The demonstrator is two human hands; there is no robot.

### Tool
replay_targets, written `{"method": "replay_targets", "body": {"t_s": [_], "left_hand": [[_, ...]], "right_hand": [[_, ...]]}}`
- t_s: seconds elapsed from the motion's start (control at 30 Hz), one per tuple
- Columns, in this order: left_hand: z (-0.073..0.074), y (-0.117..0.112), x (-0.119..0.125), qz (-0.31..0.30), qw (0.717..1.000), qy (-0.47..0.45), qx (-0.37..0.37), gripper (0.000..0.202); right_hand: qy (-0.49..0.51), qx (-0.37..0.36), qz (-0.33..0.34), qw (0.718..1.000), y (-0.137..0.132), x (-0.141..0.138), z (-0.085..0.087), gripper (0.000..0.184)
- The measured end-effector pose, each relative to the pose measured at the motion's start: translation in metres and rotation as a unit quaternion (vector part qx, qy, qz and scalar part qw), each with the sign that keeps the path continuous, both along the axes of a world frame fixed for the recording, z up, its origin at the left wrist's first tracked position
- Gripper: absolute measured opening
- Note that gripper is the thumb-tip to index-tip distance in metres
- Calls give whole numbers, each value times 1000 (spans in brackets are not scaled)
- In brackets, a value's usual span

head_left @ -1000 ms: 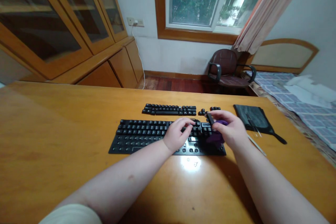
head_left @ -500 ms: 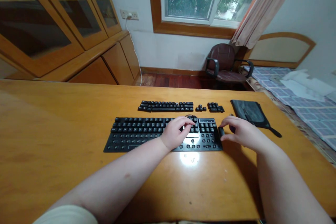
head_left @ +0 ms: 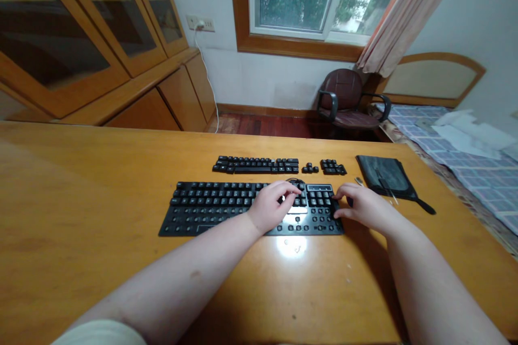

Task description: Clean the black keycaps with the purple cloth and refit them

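Observation:
A black keyboard (head_left: pixel 238 210) lies on the desk, with keycaps on its upper rows and bare switches lower down. My left hand (head_left: pixel 273 206) rests over its right-middle part, thumb and index fingertips drawn together near the navigation keys; anything between them is hidden. My right hand (head_left: pixel 358 204) is at the keyboard's right edge, thumb and fingers pinching a tall black keycap (head_left: pixel 335 205) beside the number pad. Behind the keyboard lie loose keycaps in groups: a long block (head_left: pixel 256 165), a small arrow-shaped cluster (head_left: pixel 309 168) and a number-pad group (head_left: pixel 333 167).
A black pouch (head_left: pixel 386 175) with a strap lies at the right, thin metal tools (head_left: pixel 389 190) on it. The wooden desk (head_left: pixel 81 215) spans the foreground. Beyond it are a glass-door cabinet (head_left: pixel 133 59), a brown armchair (head_left: pixel 343 94) and a bed (head_left: pixel 441 135).
My right hand has moved left, carrying the tall keycap from just beside the keyboard onto its right edge. My left hand stays where it was.

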State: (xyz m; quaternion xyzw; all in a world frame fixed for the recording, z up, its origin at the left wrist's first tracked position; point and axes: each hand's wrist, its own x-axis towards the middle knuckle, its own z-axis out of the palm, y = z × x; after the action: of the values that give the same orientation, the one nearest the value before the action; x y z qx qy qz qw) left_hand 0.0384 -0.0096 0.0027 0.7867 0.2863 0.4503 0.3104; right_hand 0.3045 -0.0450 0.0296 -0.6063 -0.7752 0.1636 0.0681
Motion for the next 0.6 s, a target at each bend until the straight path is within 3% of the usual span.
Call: {"method": "replay_targets", "body": {"t_s": [0.6], "left_hand": [[-1, 0, 1, -2, 1000, 7, -6, 15]], "right_hand": [[-56, 17, -23, 998, -3, -9, 1, 21]]}}
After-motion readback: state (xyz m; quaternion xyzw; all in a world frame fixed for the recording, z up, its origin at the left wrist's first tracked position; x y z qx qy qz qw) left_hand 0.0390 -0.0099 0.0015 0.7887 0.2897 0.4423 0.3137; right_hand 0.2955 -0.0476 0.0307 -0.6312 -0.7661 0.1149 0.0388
